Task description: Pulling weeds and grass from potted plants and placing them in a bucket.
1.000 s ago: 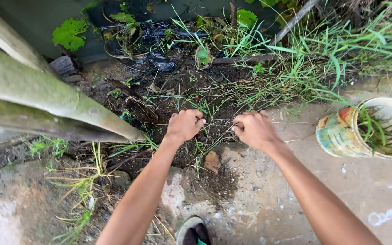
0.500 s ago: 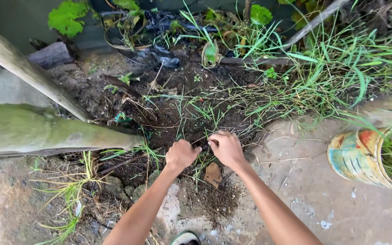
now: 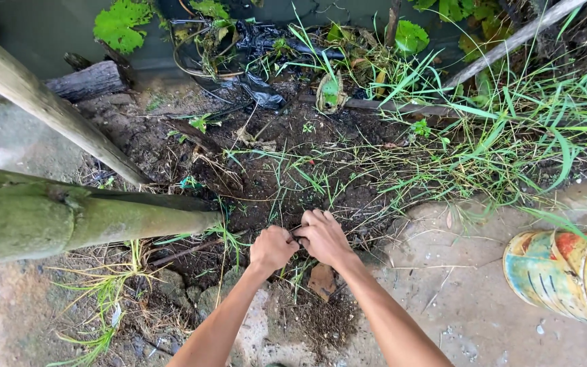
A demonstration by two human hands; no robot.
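Observation:
My left hand [image 3: 272,247] and my right hand [image 3: 322,236] press together low over a patch of dark soil [image 3: 287,170]. Both fists close around thin grass stems [image 3: 287,178] that rise from the soil just past my knuckles. The parts of the stems inside my fingers are hidden. A brown dry leaf [image 3: 321,278] lies on the ground right under my right wrist.
A mossy green pole [image 3: 69,221] and a thinner grey pole [image 3: 42,102] slant in from the left. A worn painted bucket [image 3: 562,272] holding pulled grass lies on the concrete at the right. Tall grass [image 3: 511,129], black plastic sheeting [image 3: 259,81] and sticks fill the back.
My hands have come together from apart and dropped toward me, closing on the grass. The view has shifted, so the bucket sits lower and further right.

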